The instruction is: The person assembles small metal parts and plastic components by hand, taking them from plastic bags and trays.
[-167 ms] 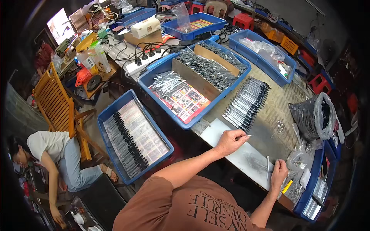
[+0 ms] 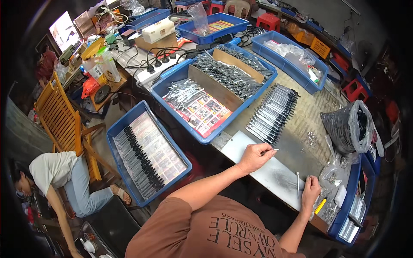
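Where the hands are: while the left hand [image 2: 255, 159] pinches a thin piece [image 2: 276, 149] between thumb and finger, the right hand [image 2: 310, 191] is curled, well apart, at 4 o'clock from it; whether it grips anything I cannot tell.
Clock: hours run from the left hand, 12 pointing straight ahead of the person.
Board: a pale board [image 2: 235, 146] lies along the near edge of the desk [image 2: 318, 105], below the left hand; a slim tube [image 2: 297, 185] rests on it, between the hands and just beside the right.
Pen row: at 1 o'clock a dense row of pens [image 2: 272, 114] blocks the way forward.
Divided tray: at 11 o'clock, a blue tray [image 2: 205, 139] with an upright divider [image 2: 217, 90], loose silver tubes [image 2: 185, 92] on its near side, dark pen parts [image 2: 232, 71] beyond.
Power strip: past that tray, between 10 and 11, a white strip [image 2: 148, 76] crowded with black plugs [image 2: 158, 63].
Lower tray: at 9 o'clock, beside the desk, a second blue tray [image 2: 170, 185] of lined-up pens [image 2: 140, 159].
Right flank: between 2 and 3, scattered metal bits [image 2: 310, 138], then a bag-covered dark container [image 2: 337, 131] standing tall; at 4, a yellow-handled tool [image 2: 320, 206].
Neighbour: near 9 o'clock, another person [image 2: 64, 178] bends down by a wooden chair [image 2: 60, 114].
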`<state>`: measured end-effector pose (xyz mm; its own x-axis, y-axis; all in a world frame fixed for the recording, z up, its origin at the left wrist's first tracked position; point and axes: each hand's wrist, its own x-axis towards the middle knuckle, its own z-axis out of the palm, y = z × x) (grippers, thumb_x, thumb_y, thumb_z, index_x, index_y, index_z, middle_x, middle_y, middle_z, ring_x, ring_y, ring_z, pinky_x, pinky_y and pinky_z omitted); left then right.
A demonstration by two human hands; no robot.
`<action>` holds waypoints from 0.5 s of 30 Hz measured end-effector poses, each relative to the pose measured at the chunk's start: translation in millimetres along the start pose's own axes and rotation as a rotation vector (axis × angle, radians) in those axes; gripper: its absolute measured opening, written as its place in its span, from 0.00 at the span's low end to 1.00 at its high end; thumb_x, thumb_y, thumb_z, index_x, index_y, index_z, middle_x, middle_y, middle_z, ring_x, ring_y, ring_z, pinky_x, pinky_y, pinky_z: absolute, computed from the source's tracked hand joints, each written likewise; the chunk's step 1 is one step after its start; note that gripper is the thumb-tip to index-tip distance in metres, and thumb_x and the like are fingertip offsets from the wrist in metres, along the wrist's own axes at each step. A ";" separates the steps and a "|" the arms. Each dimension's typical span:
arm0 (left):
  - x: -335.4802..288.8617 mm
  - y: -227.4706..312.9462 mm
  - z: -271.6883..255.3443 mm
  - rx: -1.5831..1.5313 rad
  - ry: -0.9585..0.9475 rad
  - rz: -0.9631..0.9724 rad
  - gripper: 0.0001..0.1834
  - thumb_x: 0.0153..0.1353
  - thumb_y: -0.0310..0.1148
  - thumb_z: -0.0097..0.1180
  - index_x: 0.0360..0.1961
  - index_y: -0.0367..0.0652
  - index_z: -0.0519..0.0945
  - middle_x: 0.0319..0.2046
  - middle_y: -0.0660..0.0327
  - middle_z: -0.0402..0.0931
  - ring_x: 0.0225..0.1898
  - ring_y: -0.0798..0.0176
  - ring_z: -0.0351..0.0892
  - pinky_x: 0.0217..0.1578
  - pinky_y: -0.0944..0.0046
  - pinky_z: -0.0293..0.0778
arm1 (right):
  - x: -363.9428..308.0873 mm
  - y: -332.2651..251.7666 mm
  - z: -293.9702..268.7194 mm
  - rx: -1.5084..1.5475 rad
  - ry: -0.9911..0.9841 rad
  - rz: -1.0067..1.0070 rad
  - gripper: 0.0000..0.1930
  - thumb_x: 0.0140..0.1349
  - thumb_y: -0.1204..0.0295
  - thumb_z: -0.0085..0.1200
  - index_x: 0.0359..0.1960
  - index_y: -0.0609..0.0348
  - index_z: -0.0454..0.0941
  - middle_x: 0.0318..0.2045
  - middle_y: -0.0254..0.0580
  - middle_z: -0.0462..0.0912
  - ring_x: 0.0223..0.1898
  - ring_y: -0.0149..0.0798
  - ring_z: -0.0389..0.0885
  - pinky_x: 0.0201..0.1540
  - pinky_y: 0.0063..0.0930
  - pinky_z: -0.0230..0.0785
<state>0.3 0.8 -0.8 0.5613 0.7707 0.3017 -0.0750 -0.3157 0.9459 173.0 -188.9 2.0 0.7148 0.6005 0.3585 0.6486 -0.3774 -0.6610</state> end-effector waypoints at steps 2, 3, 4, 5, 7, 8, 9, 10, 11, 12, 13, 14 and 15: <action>-0.7 2.5 -0.5 -0.001 -0.008 -0.020 0.10 0.52 0.33 0.57 0.23 0.36 0.76 0.14 0.66 0.69 0.18 0.78 0.62 0.18 0.75 0.61 | -0.6 -2.5 -1.5 0.004 0.000 0.003 0.06 0.54 0.75 0.47 0.28 0.67 0.73 0.19 0.47 0.74 0.20 0.35 0.70 0.25 0.27 0.62; -1.3 3.3 -0.4 0.001 -0.012 -0.039 0.10 0.52 0.33 0.57 0.23 0.36 0.76 0.14 0.66 0.69 0.18 0.78 0.62 0.18 0.75 0.61 | -0.8 -3.7 -2.3 0.010 -0.002 0.003 0.06 0.55 0.75 0.47 0.28 0.67 0.73 0.19 0.47 0.74 0.20 0.35 0.70 0.25 0.27 0.62; -1.4 2.8 -0.2 0.000 -0.016 -0.039 0.10 0.52 0.33 0.57 0.23 0.36 0.76 0.14 0.66 0.69 0.18 0.78 0.62 0.18 0.75 0.61 | -0.5 -4.9 -2.5 0.009 0.001 0.005 0.06 0.55 0.75 0.47 0.28 0.67 0.73 0.19 0.47 0.74 0.20 0.35 0.70 0.25 0.27 0.62; -1.5 1.8 0.2 -0.012 -0.007 -0.037 0.10 0.52 0.33 0.57 0.23 0.36 0.76 0.14 0.67 0.69 0.18 0.78 0.62 0.18 0.75 0.61 | -0.3 -5.9 -2.6 -0.001 -0.008 0.012 0.06 0.54 0.75 0.47 0.28 0.67 0.73 0.19 0.47 0.74 0.20 0.35 0.70 0.25 0.27 0.62; -1.3 0.7 1.5 -0.027 -0.004 -0.034 0.10 0.52 0.33 0.57 0.24 0.36 0.76 0.14 0.67 0.69 0.18 0.79 0.62 0.18 0.75 0.61 | 0.0 -5.6 -3.5 -0.015 -0.013 0.022 0.06 0.54 0.75 0.47 0.27 0.67 0.73 0.19 0.47 0.74 0.20 0.35 0.71 0.25 0.27 0.63; -0.6 0.5 2.2 -0.032 0.006 -0.015 0.10 0.51 0.33 0.56 0.23 0.37 0.76 0.13 0.64 0.69 0.16 0.76 0.63 0.18 0.73 0.61 | -0.1 -4.0 -3.3 -0.020 -0.003 0.006 0.06 0.54 0.75 0.47 0.27 0.67 0.73 0.19 0.47 0.74 0.20 0.36 0.71 0.25 0.27 0.63; 0.2 0.8 2.8 -0.036 0.016 0.003 0.09 0.51 0.34 0.56 0.23 0.37 0.76 0.12 0.61 0.69 0.14 0.73 0.64 0.17 0.70 0.62 | 0.1 -3.2 -3.8 -0.025 0.007 -0.010 0.06 0.54 0.75 0.47 0.27 0.66 0.73 0.19 0.47 0.74 0.20 0.36 0.72 0.25 0.27 0.63; 0.0 0.7 2.4 -0.038 0.011 0.003 0.09 0.51 0.34 0.56 0.23 0.37 0.76 0.12 0.61 0.69 0.14 0.73 0.64 0.17 0.70 0.62 | 0.4 -4.1 -3.6 -0.027 0.009 -0.006 0.06 0.54 0.75 0.47 0.27 0.66 0.73 0.19 0.47 0.74 0.20 0.36 0.72 0.25 0.27 0.63; -0.1 1.0 1.7 -0.035 0.015 0.002 0.09 0.51 0.34 0.56 0.23 0.37 0.76 0.12 0.61 0.69 0.14 0.73 0.64 0.17 0.70 0.62 | 0.9 -5.7 -3.0 -0.036 0.000 -0.002 0.06 0.54 0.75 0.47 0.28 0.66 0.73 0.19 0.48 0.74 0.21 0.37 0.72 0.26 0.28 0.63; -0.1 1.5 0.8 -0.032 0.020 0.001 0.09 0.51 0.33 0.56 0.23 0.37 0.76 0.12 0.61 0.69 0.14 0.73 0.65 0.17 0.71 0.62 | 0.8 -6.2 -3.1 -0.044 -0.009 0.002 0.06 0.54 0.75 0.47 0.28 0.66 0.73 0.19 0.48 0.74 0.21 0.37 0.72 0.26 0.28 0.63; 0.0 4.5 -0.1 -0.034 0.019 0.009 0.09 0.51 0.33 0.56 0.23 0.37 0.76 0.12 0.61 0.69 0.15 0.73 0.64 0.17 0.71 0.62 | 0.5 -3.3 -2.4 -0.028 -0.007 0.007 0.06 0.54 0.75 0.47 0.28 0.66 0.73 0.20 0.49 0.75 0.20 0.39 0.72 0.26 0.28 0.63; -0.3 4.6 -0.5 -0.035 0.014 0.009 0.09 0.51 0.33 0.56 0.23 0.37 0.76 0.12 0.61 0.69 0.15 0.73 0.64 0.17 0.71 0.62 | 0.0 -2.7 -2.4 -0.030 -0.005 0.011 0.06 0.54 0.75 0.47 0.28 0.66 0.73 0.20 0.49 0.75 0.20 0.39 0.72 0.26 0.28 0.63; -0.3 4.5 -0.7 -0.034 0.009 0.005 0.09 0.51 0.33 0.56 0.23 0.36 0.76 0.13 0.65 0.68 0.16 0.76 0.62 0.18 0.73 0.61 | 0.3 -2.8 -2.4 -0.040 -0.005 0.015 0.06 0.54 0.74 0.47 0.28 0.66 0.73 0.20 0.49 0.74 0.21 0.39 0.72 0.26 0.28 0.63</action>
<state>-0.8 -0.5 3.5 0.5535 0.7741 0.3073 -0.1054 -0.3009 0.9478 172.0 -189.3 5.6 0.7233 0.5981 0.3450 0.6477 -0.4145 -0.6393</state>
